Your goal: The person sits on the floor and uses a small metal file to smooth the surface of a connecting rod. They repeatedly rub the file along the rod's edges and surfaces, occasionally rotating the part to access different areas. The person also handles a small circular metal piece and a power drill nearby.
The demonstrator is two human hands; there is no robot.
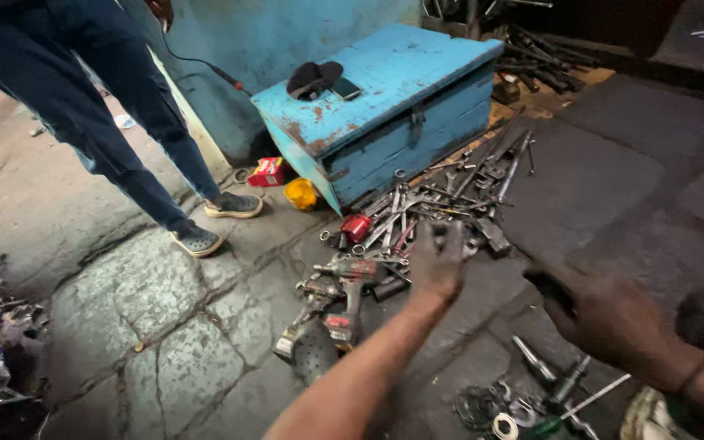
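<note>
A repair workshop: wrenches [442, 204] strewn beside a blue toolbox [393, 106].

The left hand [436, 262] reaches out over a heap of wrenches [437, 204] on the stone floor [165, 310], its fingers closed on a small dark part [440, 235], while the right hand [605, 314] hangs to the right with fingers curled, blurred, and what it holds cannot be made out. A power drill [344, 301] lies just left of the forearm, and behind the heap stands a worn blue chest [385, 106] with a phone [346, 88] on its lid. A person in jeans [99, 98] stands at the left.
</note>
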